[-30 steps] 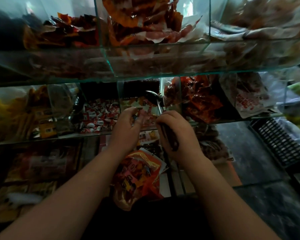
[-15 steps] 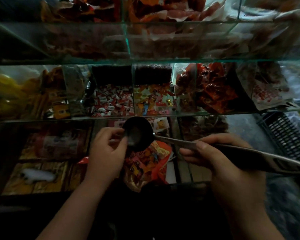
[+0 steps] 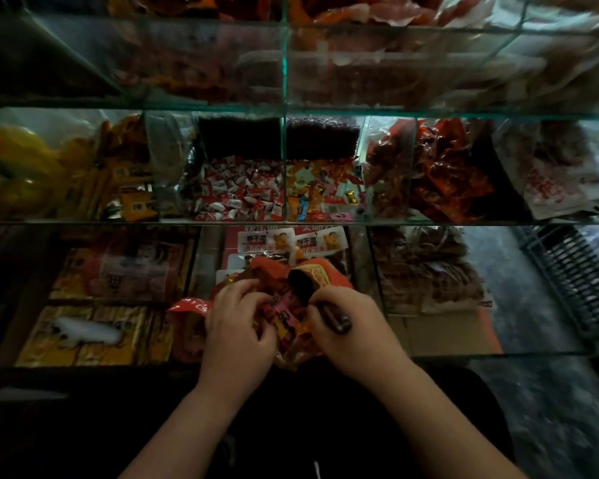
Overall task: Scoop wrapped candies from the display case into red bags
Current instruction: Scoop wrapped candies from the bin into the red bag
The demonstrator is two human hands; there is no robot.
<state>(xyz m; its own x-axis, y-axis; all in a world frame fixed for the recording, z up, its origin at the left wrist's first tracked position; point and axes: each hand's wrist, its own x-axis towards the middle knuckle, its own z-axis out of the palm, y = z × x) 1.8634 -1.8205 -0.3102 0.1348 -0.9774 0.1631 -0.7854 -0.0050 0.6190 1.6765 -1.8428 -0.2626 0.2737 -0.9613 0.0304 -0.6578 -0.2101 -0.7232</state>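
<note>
now the red bag (image 3: 270, 271) sits between both hands. the left hand (image 3: 237, 326) pinches its edge with curled fingers. the right hand (image 3: 351, 326) wraps the scoop (image 3: 300, 288), whose long handle points up-left into the bag. the wrapped candies (image 3: 242, 191) lie farther up in the display case (image 3: 222, 222).

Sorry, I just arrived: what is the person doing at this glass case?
A person is filling a crinkled red plastic bag at the glass display case. The left hand grips the bag's edge, the right hand holds a dark metal scoop by its handle, bowl at the bag's mouth. Whether candy is pouring is too dark to tell. Red-and-white wrapped candies lie in a compartment one shelf up.
</note>
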